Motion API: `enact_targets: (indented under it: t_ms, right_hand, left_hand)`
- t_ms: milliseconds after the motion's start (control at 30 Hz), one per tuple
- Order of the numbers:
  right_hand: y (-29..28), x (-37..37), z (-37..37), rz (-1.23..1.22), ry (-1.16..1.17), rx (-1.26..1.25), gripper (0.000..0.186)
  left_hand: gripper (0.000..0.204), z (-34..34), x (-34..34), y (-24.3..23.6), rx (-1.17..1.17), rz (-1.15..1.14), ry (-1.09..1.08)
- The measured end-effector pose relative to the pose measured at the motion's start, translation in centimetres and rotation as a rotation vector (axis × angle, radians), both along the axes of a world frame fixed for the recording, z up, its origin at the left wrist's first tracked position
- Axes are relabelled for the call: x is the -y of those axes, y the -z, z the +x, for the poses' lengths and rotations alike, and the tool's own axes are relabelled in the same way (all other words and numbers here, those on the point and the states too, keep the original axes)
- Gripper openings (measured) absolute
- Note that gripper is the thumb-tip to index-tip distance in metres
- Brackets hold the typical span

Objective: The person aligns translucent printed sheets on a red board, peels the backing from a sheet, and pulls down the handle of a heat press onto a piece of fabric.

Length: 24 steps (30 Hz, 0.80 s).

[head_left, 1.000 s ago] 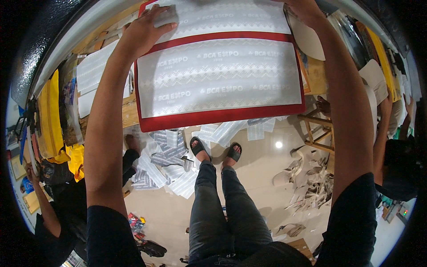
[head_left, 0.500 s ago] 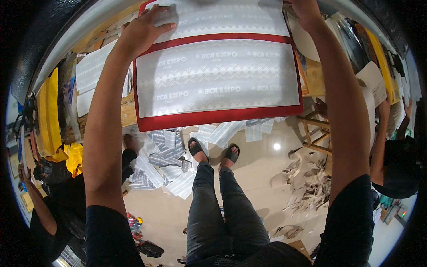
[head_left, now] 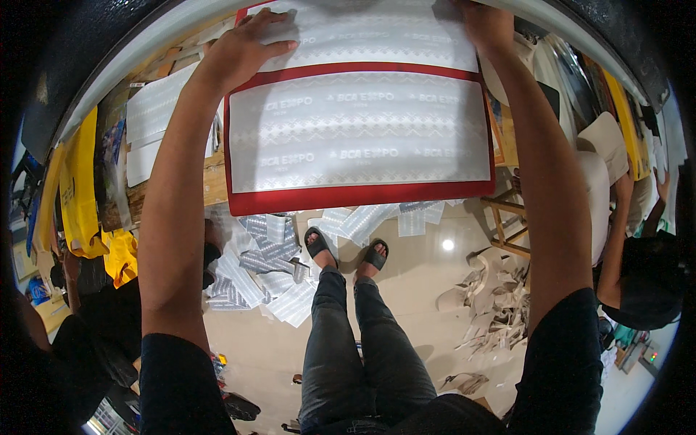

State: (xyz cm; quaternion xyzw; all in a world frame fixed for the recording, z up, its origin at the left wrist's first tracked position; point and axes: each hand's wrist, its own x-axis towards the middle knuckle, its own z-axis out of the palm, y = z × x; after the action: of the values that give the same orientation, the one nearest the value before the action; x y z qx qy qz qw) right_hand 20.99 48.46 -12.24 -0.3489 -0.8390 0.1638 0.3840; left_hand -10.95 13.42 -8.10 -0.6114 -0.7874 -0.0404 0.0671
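Upper printed sheet [head_left: 370,36]: lies at 12 o'clock, patterned in white and silver-grey, its far edge running out of view.
Long axis: the visible part stretches from 9 to 3 o'clock, crosswise to the forearms.
Left hand [head_left: 238,52]: at 9 o'clock of that sheet, fingers spread and thumb apart, laid over its border; nothing is pinched.
Right hand [head_left: 491,29]: at 3 o'clock, beside the sheet's opposite border; its fingertips are hidden, so I cannot tell whether they pinch or only rest.
Nearer hand: the left reaches farther over the sheet; the right sits by the edge.
Lower printed sheet [head_left: 360,138]: at 6 o'clock from the upper one, lying parallel, with neither hand on it.
Red board [head_left: 362,198]: frames the lower sheet, a red band dividing the two sheets.
Wooden table [head_left: 215,190]: shows at 8 o'clock of the board, with white sheets [head_left: 152,119] above.
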Motion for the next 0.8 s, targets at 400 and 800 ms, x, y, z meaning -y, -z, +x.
enact_targets:
  t_ms: [400,800]
  right_hand:
    - [0.9,2.2,2.3,0.224,0.090,0.119,0.047]
    - [-1.1,2.4,0.9,0.320,-0.002,0.242,0.032]
  left_hand:
    - [0.039,-1.3,0.3,-0.4,-0.348,0.031,0.394]
    - [0.042,-0.6,0.7,-0.7,-0.423,-0.059,0.287]
